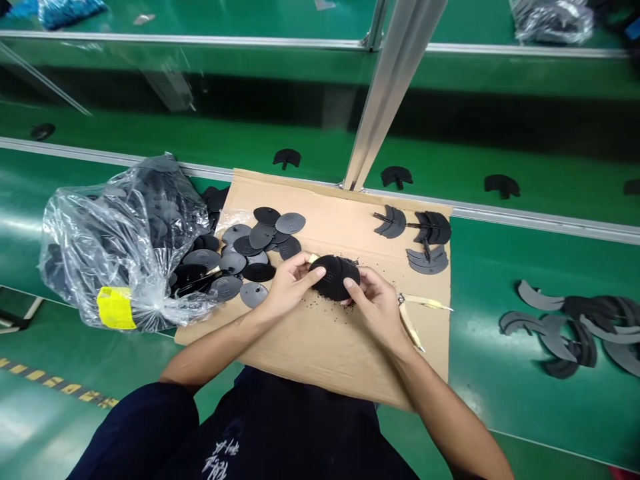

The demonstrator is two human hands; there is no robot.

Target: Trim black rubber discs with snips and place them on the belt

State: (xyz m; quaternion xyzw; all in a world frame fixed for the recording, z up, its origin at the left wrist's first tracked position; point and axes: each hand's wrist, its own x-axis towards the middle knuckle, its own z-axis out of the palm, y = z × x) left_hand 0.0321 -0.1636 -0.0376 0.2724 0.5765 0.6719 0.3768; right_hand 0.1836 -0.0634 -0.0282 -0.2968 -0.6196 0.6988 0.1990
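Observation:
My left hand (290, 285) is closed on a black oval disc (326, 279), thumb on its face; something pale yellow shows by its fingertips. My right hand (374, 303) is closed on the rounded black part (351, 272) that overlaps the disc's right side. I cannot tell whether the two are joined. Small black crumbs (320, 308) lie on the cardboard sheet (320, 353) beneath. Beside my right wrist rests a hand tool with pale yellow handles (425, 303), its head partly hidden. Loose black and grey oval discs (261, 235) are piled left of my hands.
A clear plastic bag (125, 227) of dark parts with a yellow label (116, 308) stands at left. Curved fan-shaped parts (429, 230) lie at the cardboard's back right, more curved pieces (560, 327) farther right. A metal post (383, 93) rises behind; black parts (287, 158) sit beyond the rail.

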